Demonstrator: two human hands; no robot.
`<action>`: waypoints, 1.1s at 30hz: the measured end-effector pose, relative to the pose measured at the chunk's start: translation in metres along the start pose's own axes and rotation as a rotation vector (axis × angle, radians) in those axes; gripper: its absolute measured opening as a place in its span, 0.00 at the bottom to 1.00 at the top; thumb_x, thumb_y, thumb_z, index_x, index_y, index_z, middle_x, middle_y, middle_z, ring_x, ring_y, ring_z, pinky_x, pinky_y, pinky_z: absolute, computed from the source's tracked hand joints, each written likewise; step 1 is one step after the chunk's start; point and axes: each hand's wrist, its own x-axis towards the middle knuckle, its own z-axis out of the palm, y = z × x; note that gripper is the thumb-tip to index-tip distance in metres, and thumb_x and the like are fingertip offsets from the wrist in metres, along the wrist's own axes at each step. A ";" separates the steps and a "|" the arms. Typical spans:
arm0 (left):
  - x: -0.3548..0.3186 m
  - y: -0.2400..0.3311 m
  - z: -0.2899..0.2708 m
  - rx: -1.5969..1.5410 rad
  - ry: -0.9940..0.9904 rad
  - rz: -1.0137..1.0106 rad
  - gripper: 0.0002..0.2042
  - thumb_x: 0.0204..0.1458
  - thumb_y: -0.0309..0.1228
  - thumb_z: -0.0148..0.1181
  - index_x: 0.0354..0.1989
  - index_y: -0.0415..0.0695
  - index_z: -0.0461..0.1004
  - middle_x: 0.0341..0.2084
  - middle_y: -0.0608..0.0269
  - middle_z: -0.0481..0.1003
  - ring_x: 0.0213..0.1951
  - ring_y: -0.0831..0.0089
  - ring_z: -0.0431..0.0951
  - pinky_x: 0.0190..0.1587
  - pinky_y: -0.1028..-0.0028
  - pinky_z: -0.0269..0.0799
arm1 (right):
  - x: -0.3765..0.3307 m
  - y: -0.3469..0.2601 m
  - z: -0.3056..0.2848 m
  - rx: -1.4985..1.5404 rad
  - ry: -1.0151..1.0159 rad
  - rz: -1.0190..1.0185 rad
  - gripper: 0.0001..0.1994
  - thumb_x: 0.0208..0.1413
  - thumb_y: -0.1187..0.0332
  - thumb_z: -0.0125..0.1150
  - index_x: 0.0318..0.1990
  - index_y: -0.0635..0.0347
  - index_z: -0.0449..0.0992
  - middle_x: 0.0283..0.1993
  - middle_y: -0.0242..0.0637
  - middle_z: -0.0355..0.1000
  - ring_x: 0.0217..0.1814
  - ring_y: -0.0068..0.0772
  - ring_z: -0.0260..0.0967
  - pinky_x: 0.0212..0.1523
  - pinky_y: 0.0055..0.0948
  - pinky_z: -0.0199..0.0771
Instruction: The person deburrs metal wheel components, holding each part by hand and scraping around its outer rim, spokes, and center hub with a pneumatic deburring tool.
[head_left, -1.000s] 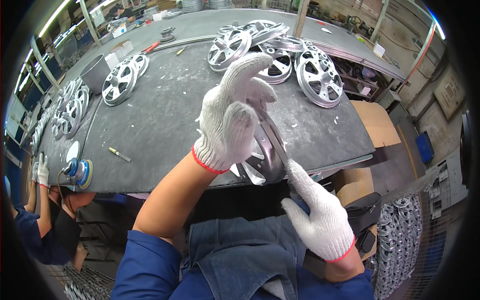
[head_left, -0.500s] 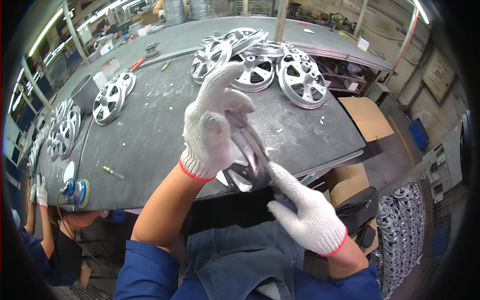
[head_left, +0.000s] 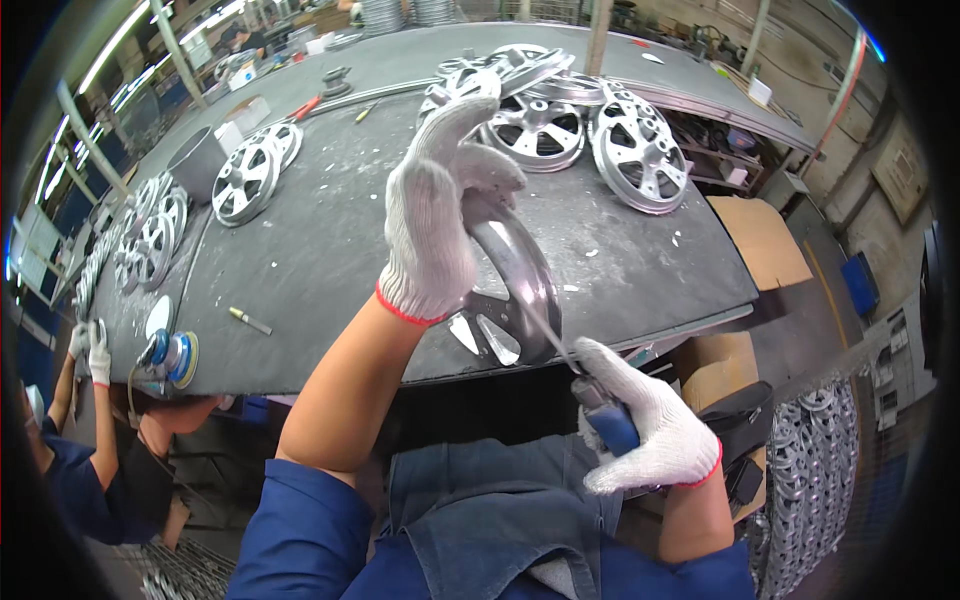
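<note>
My left hand, in a white knit glove with a red cuff, holds a silver spoked wheel by its upper rim. The wheel stands on edge, tilted, at the near edge of the dark-topped table. My gloved right hand is closed around a tool with a blue handle and a long, thin metal end. That end reaches up to the wheel's rim and appears to touch it; the tool's exact kind cannot be made out. Behind my left hand lies a pile of similar wheels.
More wheels lean at the left beside a grey bin. A blue sander and a marker pen lie near the front edge. At far left is a co-worker's gloved hand. Stacked castings stand at lower right.
My right hand has moved down and to the right, bringing the blue handle into sight. The wheel has turned, showing more of its rim. My left hand stays on it.
</note>
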 end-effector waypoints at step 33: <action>0.015 0.009 -0.029 0.507 -0.009 -0.302 0.42 0.78 0.63 0.35 0.30 0.35 0.81 0.24 0.61 0.76 0.32 0.71 0.73 0.41 0.68 0.68 | 0.033 -0.013 0.039 -0.373 0.342 -0.161 0.41 0.64 0.70 0.75 0.83 0.62 0.63 0.73 0.53 0.77 0.73 0.41 0.77 0.73 0.36 0.75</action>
